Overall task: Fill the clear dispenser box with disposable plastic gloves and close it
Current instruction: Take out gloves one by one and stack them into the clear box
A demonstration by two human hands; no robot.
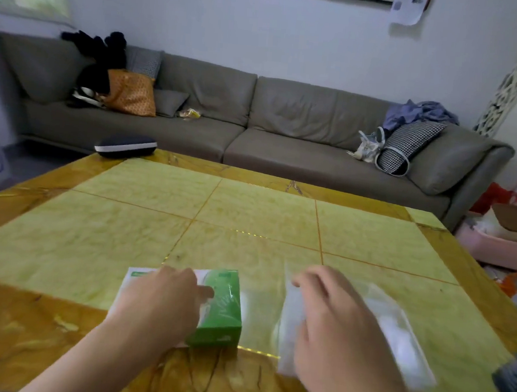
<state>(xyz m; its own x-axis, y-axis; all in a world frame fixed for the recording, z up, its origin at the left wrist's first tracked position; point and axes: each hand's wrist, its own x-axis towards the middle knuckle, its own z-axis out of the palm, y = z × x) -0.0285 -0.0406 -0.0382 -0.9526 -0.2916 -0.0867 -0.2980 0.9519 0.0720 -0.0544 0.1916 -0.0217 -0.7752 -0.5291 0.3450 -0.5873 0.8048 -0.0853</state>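
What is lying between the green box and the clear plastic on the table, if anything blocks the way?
Nothing visible blocks it. Only a bare strip of table separates the green box, under the left hand, from the clear plastic under the right hand. The frame is blurred, so whether that plastic is the dispenser or the gloves is unclear.
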